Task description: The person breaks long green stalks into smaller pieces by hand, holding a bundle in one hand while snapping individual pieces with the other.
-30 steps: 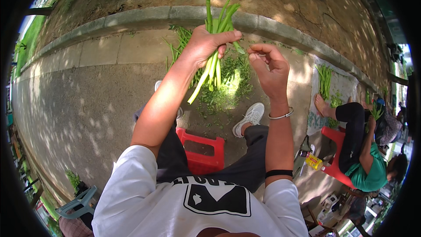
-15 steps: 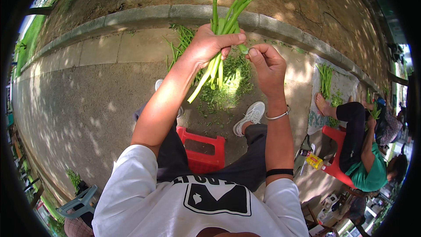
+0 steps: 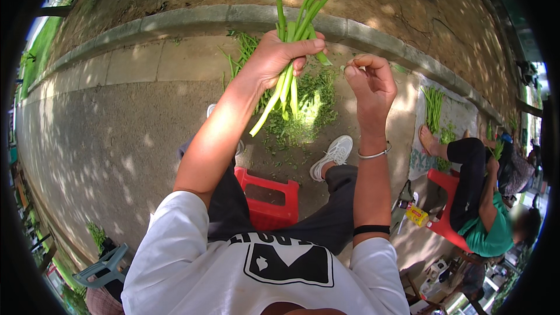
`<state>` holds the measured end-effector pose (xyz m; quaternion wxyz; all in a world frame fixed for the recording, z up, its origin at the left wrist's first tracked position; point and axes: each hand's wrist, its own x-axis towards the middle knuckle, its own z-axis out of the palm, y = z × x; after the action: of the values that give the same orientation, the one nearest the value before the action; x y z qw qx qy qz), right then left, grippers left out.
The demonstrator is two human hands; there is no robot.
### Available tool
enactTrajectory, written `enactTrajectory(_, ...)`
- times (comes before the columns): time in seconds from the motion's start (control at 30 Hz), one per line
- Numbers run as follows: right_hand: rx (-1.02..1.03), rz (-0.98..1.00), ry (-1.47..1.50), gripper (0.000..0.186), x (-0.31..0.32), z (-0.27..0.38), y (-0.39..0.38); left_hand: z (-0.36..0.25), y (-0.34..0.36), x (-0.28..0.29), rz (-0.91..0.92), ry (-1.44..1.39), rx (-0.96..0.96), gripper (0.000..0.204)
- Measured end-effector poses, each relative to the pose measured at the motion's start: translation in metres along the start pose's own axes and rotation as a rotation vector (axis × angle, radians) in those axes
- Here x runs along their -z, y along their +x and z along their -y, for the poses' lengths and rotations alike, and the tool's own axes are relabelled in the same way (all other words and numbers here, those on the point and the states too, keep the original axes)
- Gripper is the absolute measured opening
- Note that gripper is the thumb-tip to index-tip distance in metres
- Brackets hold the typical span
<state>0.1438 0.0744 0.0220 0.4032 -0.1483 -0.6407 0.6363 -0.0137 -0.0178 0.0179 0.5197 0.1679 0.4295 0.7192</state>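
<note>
My left hand [image 3: 275, 59] is closed around a small bunch of green stems [image 3: 306, 17], its thumb lying across them. Pale lower ends hang below that fist, and one short cut end sticks out to the right. Just right of the bunch and apart from it is my right hand [image 3: 373, 84], with thumb and fingers curled together. A tiny pale bit shows by its thumb tip, too small to name. Beneath the bunch, chopped green leaves [image 3: 306, 122] are scattered on the ground. More long green stems [image 3: 245, 49] lie behind my left hand, partly hidden by it.
A red stool [image 3: 274, 204] shows between my legs. Beyond the leaves runs a stone kerb [image 3: 204, 18]. To the right, a person in a green shirt [image 3: 490, 227] sits on a red stool [image 3: 446, 189], near a pale sheet [image 3: 420, 151] with green stems and a yellow-labelled bottle [image 3: 417, 216].
My right hand has pulled away to the right from the short stem end it was touching. The left hand, still gripping the bunch, has shifted only slightly to the left.
</note>
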Motion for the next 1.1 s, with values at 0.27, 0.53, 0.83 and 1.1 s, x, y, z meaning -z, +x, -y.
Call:
enactTrajectory(0.27, -0.153, 0.047, -0.163, 0.016, -0.001, -0.003, -0.002, 0.0, 0.0, -0.004, -0.016, 0.137, -0.069, 0.03)
enactTrajectory(0.53, -0.039, 0.058, -0.404, 0.012, -0.006, -0.009, -0.004, 0.002, -0.002, -0.008, -0.054, 0.254, -0.101, 0.03)
enactTrajectory(0.83, -0.2, 0.071, -0.195, 0.014, -0.003, -0.014, -0.004, 0.001, -0.004, -0.008, 0.027, 0.196, -0.104, 0.031)
enactTrajectory(1.1, -0.096, -0.013, -0.177, 0.014, -0.008, -0.012, -0.008, -0.001, -0.006, -0.011, 0.008, 0.141, -0.061, 0.025)
